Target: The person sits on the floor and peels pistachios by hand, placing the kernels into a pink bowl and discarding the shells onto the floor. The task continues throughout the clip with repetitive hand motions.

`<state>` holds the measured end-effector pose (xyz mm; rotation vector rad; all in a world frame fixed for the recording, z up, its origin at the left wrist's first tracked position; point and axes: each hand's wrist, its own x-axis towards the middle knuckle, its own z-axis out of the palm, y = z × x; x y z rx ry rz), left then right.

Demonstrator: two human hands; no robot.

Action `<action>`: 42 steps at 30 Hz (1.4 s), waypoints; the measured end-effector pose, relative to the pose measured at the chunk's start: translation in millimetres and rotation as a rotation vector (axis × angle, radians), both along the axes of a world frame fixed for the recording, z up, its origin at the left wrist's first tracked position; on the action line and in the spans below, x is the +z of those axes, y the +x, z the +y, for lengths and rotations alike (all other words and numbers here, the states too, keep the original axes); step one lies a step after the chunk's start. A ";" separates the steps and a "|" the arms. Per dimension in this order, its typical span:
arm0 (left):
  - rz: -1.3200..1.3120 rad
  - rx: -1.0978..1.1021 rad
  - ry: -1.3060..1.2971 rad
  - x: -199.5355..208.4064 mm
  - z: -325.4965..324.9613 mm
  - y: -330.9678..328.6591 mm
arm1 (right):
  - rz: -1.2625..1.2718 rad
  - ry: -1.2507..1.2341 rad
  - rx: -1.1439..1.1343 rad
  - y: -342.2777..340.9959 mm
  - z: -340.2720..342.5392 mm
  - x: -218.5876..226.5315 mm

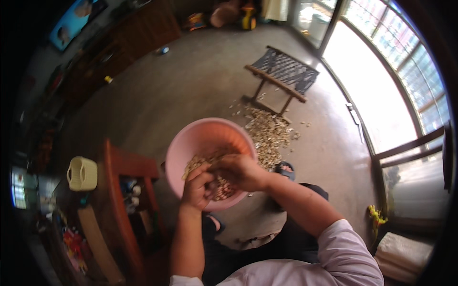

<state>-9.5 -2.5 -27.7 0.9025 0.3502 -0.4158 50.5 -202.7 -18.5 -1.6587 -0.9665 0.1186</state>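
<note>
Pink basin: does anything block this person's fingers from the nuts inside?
Nothing visible does: the fingers of the left hand and right hand are over the pink basin's open top, nuts below. The scattered pile lies outside it.

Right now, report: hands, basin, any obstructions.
Left hand and right hand together over pink basin; grip unclear. Pinkish nuts inside, partly hidden. Shell heap on floor alongside.

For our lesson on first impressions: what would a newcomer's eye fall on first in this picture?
A pink basin near the middle likely catches the eye first, with the left hand and right hand close together over it. Just beyond it, to the right, pale shell-like bits lie heaped on the floor by a stool with a dark woven seat. Bright light glares from the doorway at upper right.
</note>
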 end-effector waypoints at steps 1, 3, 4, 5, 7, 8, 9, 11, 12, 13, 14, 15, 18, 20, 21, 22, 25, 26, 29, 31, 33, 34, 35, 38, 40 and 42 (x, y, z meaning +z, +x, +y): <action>-0.014 0.015 -0.014 2.3 -3.3 0.2 | 0.029 0.028 -0.012 0.5 -0.6 2.2; -0.030 0.005 -0.056 10.8 -4.6 1.9 | 0.158 0.016 -0.034 -1.8 0.1 7.6; -0.036 0.025 -0.044 14.6 -3.1 0.6 | 0.229 0.015 -0.022 -2.7 3.6 9.8; -0.042 0.041 -0.032 16.7 -1.4 -0.9 | 0.300 0.014 -0.013 -3.5 6.7 11.5; -0.062 0.072 0.003 16.2 -2.5 -1.6 | 0.361 0.024 -0.011 -4.1 9.7 10.6; -0.072 0.084 0.020 15.8 -3.5 -1.8 | 0.352 0.036 -0.016 -4.2 11.2 7.5; -0.091 0.091 0.070 17.1 -4.9 -1.7 | 0.344 0.049 -0.020 -4.0 12.5 5.6; -0.128 0.102 0.168 19.7 -8.2 -1.8 | 0.175 0.038 -0.049 -0.6 12.8 4.9; -0.181 0.105 0.206 18.9 -8.9 -2.2 | 0.090 0.034 -0.062 0.9 13.4 5.4; -0.233 0.108 0.245 17.1 -9.6 -2.9 | 0.068 0.032 -0.077 0.5 13.6 6.9; -0.285 0.111 0.282 14.7 -10.8 -3.7 | 0.047 0.029 -0.093 -0.7 13.4 9.6; -0.332 0.131 0.336 11.4 -11.8 -3.5 | 0.023 0.031 -0.107 -0.8 14.8 12.1; -0.411 0.182 0.438 3.2 -17.3 -3.5 | -0.034 -0.006 -0.154 -1.5 15.8 10.5; -0.477 0.163 0.572 0.1 -15.7 -3.0 | 0.063 0.005 -0.180 -3.3 16.3 8.1; -0.509 0.153 0.638 0.0 -15.8 -2.8 | 0.111 0.009 -0.193 -4.2 16.1 8.1; -0.501 0.149 0.656 0.2 -16.0 -3.0 | 0.170 -0.005 -0.198 -4.9 15.0 9.4; -0.498 0.142 0.661 0.0 -15.6 -4.2 | 0.304 -0.043 -0.211 -6.0 12.3 15.8; -0.484 0.136 0.641 -1.4 -15.6 -4.6 | 0.322 -0.056 -0.218 -5.9 12.2 17.0; -0.444 0.130 0.598 -6.1 -18.0 -5.1 | 0.276 -0.064 -0.233 -5.2 12.2 15.7; -0.422 0.143 0.594 -6.5 -22.3 -4.3 | 0.207 -0.056 -0.253 -5.1 12.1 11.5; -0.430 0.135 0.616 -5.4 -22.5 -5.0 | 0.134 -0.041 -0.277 -6.7 15.3 5.1; -0.434 0.132 0.629 -4.7 -22.2 -5.9 | 0.117 -0.045 -0.270 -6.9 16.4 1.6; -0.444 0.139 0.661 -6.0 -21.9 -6.6 | 0.100 -0.049 -0.263 -6.8 17.6 -2.1; -0.461 0.155 0.758 -8.4 -23.9 -6.9 | -0.067 -0.138 -0.220 -5.6 18.5 -14.0; -0.460 0.173 0.830 -8.0 -24.7 -8.1 | -0.195 -0.213 -0.191 -5.3 18.7 -16.1; -0.514 0.200 0.863 -9.9 -25.0 -7.7 | -0.298 -0.279 -0.171 -5.3 19.9 -12.9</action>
